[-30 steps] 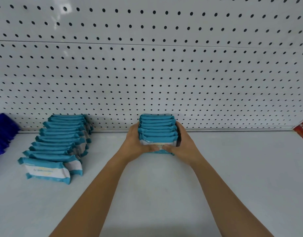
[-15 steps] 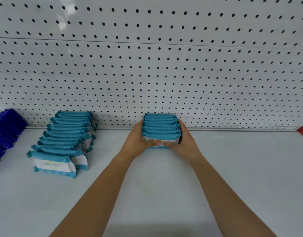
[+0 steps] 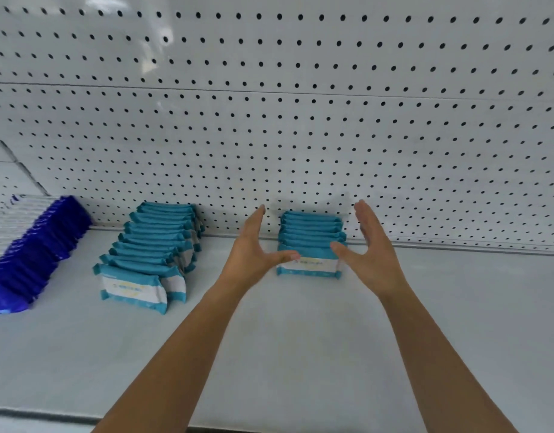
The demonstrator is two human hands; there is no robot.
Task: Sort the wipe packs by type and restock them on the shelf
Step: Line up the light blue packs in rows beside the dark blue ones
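The short row of teal wipe packs point(image 3: 311, 242) stands on edge at the back of the shelf point(image 3: 300, 345), right up against the white wall with holes point(image 3: 300, 126). The left hand point(image 3: 252, 250) is just beside the row on one side and the right hand point(image 3: 372, 250) is just beside it on the other. Both hands are wide open with straight fingers, and they hold nothing. The thumbs point in at the front pack, but I cannot tell if they touch it. I think this bunch is now in its place, so the putting-down step looks done. The next move likely calls for getting more packs of the same kind and adding them at the front, gently, so the row does not tip over. To the left, well apart, is a longer row of teal packs point(image 3: 150, 254), leaning back like fallen dominoes. Further left is a row of dark blue packs point(image 3: 35, 251), and past it some white packs point(image 3: 3, 220) that look blurry. The shelf is pale grey and flat, with lots of bare room on the right side
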